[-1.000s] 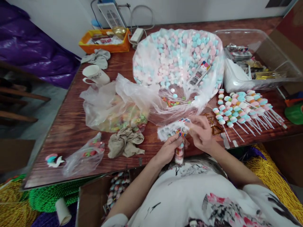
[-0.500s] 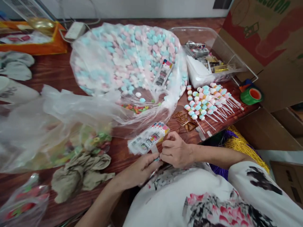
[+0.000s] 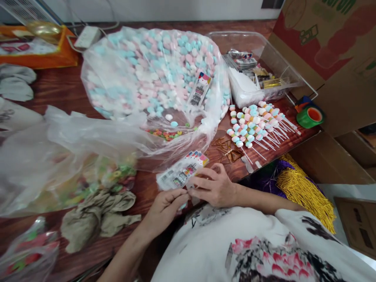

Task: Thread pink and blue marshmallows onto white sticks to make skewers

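Near the table's front edge, my left hand (image 3: 169, 209) is closed in a pinch, with a bit of something pale blue showing under its fingers. Its fingertips meet those of my right hand (image 3: 216, 186), whose fingers are bent and pressed together around something too small to make out. Just beyond both hands lies a fanned stack of printed clear packets (image 3: 178, 174). Candy sticks (image 3: 252, 125) in pink, blue and white lie in a pile to the right, beside brown twist ties (image 3: 225, 147). A large clear bag of pastel candies (image 3: 152, 74) fills the middle.
A clear plastic bin (image 3: 243, 94) with packets stands behind the candy sticks. Green tape (image 3: 310, 116) sits at the right edge, by a cardboard box (image 3: 331, 58). To the left are a crumpled cloth (image 3: 85, 223), a bag of colored rings (image 3: 96, 176) and an orange box (image 3: 64, 51).
Both hands have shifted slightly left. The right fingers now reach over the lower edge of the packet stack. The whole view has moved a little.
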`<act>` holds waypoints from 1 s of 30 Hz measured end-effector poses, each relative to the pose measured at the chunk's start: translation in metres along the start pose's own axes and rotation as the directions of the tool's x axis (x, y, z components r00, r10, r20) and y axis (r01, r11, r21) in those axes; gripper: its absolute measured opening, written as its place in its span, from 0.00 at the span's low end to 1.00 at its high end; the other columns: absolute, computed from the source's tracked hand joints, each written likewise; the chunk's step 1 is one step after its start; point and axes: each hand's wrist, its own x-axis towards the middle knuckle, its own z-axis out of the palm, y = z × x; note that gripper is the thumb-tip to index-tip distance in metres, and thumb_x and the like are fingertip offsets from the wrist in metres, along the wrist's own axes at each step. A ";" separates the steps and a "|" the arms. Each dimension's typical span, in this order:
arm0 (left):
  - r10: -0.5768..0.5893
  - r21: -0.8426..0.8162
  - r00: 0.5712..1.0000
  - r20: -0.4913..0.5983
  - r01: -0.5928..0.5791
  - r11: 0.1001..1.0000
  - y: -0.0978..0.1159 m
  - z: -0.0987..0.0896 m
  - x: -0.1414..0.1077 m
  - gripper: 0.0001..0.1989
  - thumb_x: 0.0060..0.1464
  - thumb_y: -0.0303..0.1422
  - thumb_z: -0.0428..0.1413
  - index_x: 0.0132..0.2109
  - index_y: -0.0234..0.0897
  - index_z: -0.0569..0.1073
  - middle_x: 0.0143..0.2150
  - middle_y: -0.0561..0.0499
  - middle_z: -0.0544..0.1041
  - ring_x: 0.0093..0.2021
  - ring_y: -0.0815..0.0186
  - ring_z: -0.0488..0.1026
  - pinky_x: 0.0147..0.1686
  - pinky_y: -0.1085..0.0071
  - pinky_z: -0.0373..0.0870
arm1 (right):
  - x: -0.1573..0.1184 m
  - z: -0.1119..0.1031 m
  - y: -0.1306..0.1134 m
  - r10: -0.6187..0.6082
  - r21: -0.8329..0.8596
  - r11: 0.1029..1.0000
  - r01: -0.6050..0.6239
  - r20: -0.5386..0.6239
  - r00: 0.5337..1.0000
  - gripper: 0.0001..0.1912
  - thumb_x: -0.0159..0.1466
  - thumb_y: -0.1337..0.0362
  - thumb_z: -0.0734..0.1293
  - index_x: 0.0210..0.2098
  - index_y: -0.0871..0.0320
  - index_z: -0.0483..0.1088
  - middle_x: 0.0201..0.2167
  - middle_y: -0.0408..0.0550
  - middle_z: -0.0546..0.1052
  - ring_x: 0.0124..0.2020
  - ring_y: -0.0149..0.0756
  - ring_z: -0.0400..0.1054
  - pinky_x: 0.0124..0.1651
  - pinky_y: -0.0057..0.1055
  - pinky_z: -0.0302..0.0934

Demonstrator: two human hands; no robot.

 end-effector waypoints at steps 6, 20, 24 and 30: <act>-0.087 0.031 0.966 0.243 0.082 0.996 0.005 0.002 -0.006 0.20 0.55 0.48 0.52 0.29 0.35 0.71 0.20 0.56 0.67 0.18 0.73 0.58 0.18 0.77 0.52 | -0.002 0.017 0.002 -0.078 0.090 0.994 0.067 0.128 0.989 0.09 0.65 0.67 0.61 0.30 0.56 0.71 0.26 0.42 0.74 0.39 0.35 0.62 0.47 0.43 0.46; 0.666 0.634 0.742 -0.082 -0.476 0.609 -0.025 0.015 -0.004 0.10 0.61 0.28 0.49 0.40 0.34 0.76 0.31 0.49 0.76 0.31 0.68 0.72 0.33 0.74 0.67 | -0.012 -0.014 0.025 0.396 0.137 0.911 -0.390 -0.019 0.918 0.06 0.64 0.69 0.65 0.38 0.56 0.74 0.38 0.48 0.77 0.44 0.39 0.64 0.49 0.40 0.57; 0.545 0.358 0.802 -0.246 -0.447 0.820 -0.018 0.013 -0.004 0.09 0.59 0.31 0.53 0.35 0.34 0.76 0.28 0.52 0.75 0.28 0.70 0.71 0.31 0.76 0.67 | -0.029 -0.037 0.067 0.490 -0.170 0.855 -0.490 -0.046 0.870 0.06 0.64 0.67 0.65 0.35 0.54 0.75 0.40 0.48 0.77 0.48 0.43 0.61 0.49 0.42 0.52; 0.189 -0.166 0.940 -0.285 -0.242 0.956 -0.027 0.032 0.000 0.10 0.54 0.38 0.57 0.35 0.35 0.77 0.23 0.55 0.71 0.20 0.73 0.64 0.20 0.78 0.63 | -0.029 -0.031 0.088 0.447 -0.333 0.857 -0.392 0.102 0.889 0.06 0.65 0.64 0.65 0.34 0.54 0.75 0.43 0.47 0.76 0.50 0.45 0.58 0.47 0.43 0.47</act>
